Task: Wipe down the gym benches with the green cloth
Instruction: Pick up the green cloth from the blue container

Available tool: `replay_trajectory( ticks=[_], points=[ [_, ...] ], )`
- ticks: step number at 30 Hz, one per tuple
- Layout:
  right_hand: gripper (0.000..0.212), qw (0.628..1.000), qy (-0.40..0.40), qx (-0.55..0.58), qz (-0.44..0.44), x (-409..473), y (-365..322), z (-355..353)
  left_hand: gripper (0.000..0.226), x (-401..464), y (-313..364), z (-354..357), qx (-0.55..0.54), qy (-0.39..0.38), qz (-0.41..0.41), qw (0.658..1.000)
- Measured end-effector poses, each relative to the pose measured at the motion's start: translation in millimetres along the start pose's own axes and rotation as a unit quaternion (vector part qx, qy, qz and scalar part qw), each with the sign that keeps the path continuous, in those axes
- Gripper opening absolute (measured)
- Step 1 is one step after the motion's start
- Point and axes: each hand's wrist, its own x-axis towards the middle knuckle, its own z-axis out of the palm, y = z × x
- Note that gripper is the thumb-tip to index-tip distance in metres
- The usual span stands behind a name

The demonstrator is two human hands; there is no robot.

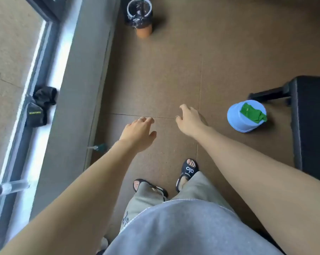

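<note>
Head view. You stand over a brown floor [155, 74] of large matte tiles with thin seams. Both of your hands are out in front and hold nothing: the left hand [138, 134] hangs with fingers loosely spread, a ring on one finger; the right hand [189, 120] reaches forward, fingers relaxed and slightly curled.

The green cloth [252, 113] lies crumpled on the rim of a pale blue plastic basin [242, 119], round and smooth-walled, on the floor to your right. Just beyond it sits the gym bench [313, 115], black padded top on a dark metal foot. The cloth is well apart from your right hand.

Judged step: the start, wiping not yet begun. Next move calls for stepping right, bending down and pinching the soft cloth off the basin.

Also there: a bin [139, 13] lined with a shiny black bag, and dark fabric bundles [39, 105] on the window ledge.
</note>
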Motion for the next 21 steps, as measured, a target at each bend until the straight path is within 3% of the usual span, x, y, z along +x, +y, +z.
replay_trajectory(
  ticks=[6,12,21],
  points=[
    [0.043,0.993,0.060,0.067,0.070,17,101,-71,0.048,78,125,-31,0.037,-0.015,0.100,0.994],
    [0.038,0.971,0.071,0.174,0.146,31,180,-118,0.048,145,219,-51,0.087,-0.049,0.196,0.976],
    [0.043,0.904,0.130,0.299,0.276,67,267,-169,0.048,270,332,-57,0.145,-0.125,0.316,0.929]
  ],
)
